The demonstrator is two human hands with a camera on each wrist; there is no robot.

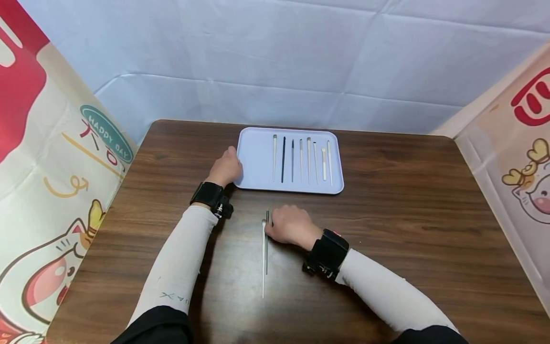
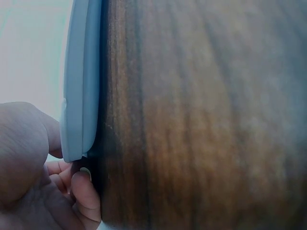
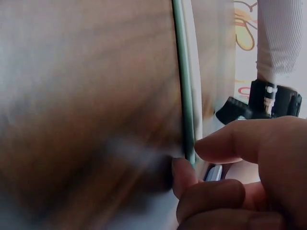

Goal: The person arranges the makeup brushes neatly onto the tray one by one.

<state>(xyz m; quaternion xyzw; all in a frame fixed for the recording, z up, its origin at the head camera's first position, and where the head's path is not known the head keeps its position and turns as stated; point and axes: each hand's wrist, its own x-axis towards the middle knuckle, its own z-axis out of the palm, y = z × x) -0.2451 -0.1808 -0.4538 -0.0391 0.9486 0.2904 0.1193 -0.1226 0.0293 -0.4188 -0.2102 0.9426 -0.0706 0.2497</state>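
My left hand [image 1: 226, 167] grips the left edge of a white tray [image 1: 253, 184]. In the left wrist view the thumb is at the tray's rim [image 2: 74, 96] and the curled fingers are below it. Several slim brushes, among them a black one [image 1: 283, 160], lie side by side in the tray. My right hand [image 1: 293, 224] is on the table in front of the tray, pinching a thin dark green brush [image 3: 184, 72] between thumb and forefinger. Close along its left side lies a white-handled brush [image 1: 263, 267]; whether the thumb touches it is unclear.
The brown wooden table [image 1: 399, 200] extends to both sides of the tray. A pale cloth [image 1: 258, 62] hangs behind its back edge, with printed sheets at left and right. Black camera bands are strapped on both wrists.
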